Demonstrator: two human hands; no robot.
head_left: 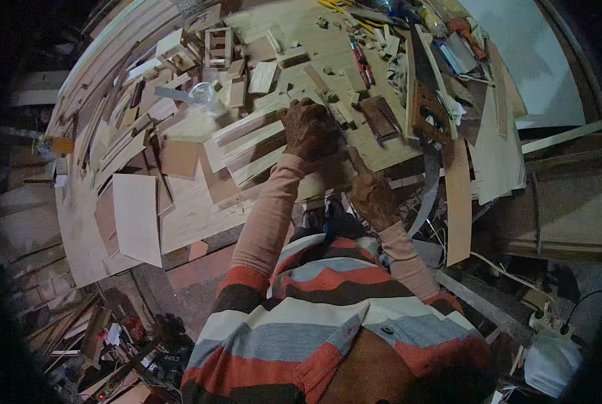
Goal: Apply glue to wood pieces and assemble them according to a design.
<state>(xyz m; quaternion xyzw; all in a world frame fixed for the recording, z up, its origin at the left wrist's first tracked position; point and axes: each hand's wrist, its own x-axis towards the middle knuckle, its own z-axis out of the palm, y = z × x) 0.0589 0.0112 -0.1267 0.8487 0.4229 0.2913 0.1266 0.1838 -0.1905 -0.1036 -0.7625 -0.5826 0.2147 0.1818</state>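
Note:
My left hand is closed over the workbench, its fingers curled down at the ends of several pale wooden strips. Whatever those fingers hold is hidden beneath the hand. Nearer the bench's front edge is my right hand, with one finger stretched forward and the others curled. Shadow hides what may be in its grip. Just beyond the hands lies a dark brown wooden piece. Small wood offcuts are scattered past the strips.
A handsaw with a wooden handle lies to the right, beside red-handled tools. Left of the strips are a clear container and a white panel. A long brown board overhangs the right front edge. Scrap covers the floor.

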